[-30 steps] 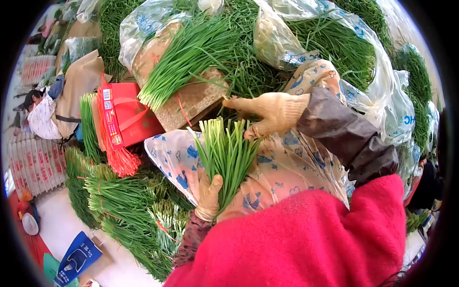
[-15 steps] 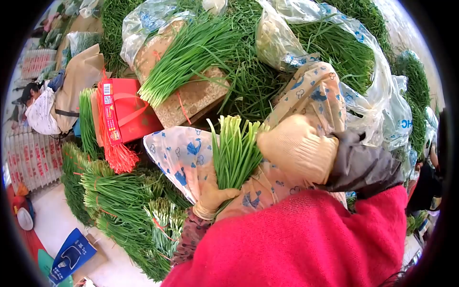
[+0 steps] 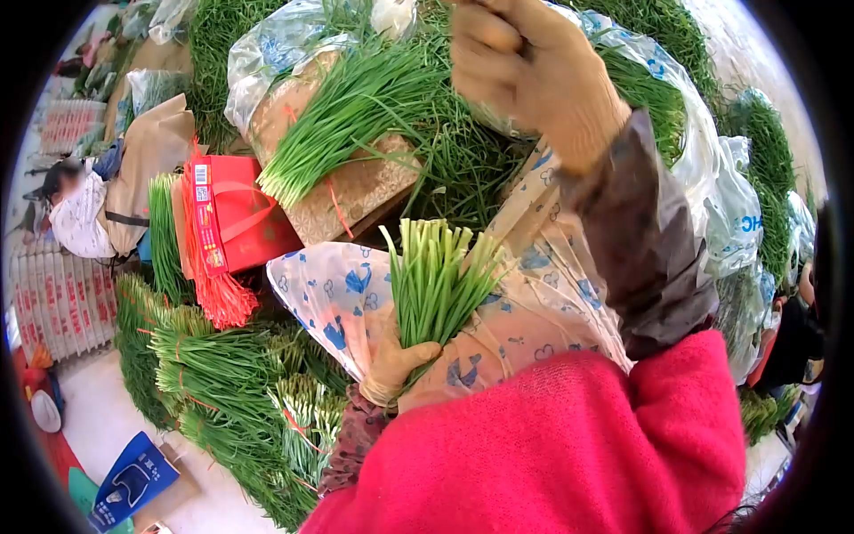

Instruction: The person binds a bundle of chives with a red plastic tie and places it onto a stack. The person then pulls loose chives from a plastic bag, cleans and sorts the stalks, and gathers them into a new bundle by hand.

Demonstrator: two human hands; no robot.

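Observation:
My left hand (image 3: 391,367), in a pale tan glove, is wrapped round the lower part of a bunch of garlic chives (image 3: 436,285). The cut pale ends of that bunch point up and away from me, over a patterned plastic apron (image 3: 525,334) on my lap. My right hand (image 3: 534,76), gloved too, is raised at the top of the view above the heap of greens. Its fingers are curled in, and what they hold, if anything, is hidden at the frame's edge. A tied bunch of chives (image 3: 347,120) lies on a brown board (image 3: 356,191) ahead.
Left of the board stands a red box (image 3: 236,209) with red ties (image 3: 222,294) hanging from it. Several tied bunches (image 3: 222,365) are piled at my left. Clear plastic bags (image 3: 707,178) and loose chives (image 3: 471,169) surround me. Another person (image 3: 84,209) is at far left.
My right hand has lifted from beside the chive bunch up to the top of the view. My left hand keeps its hold, and the bunch's tops have spread slightly.

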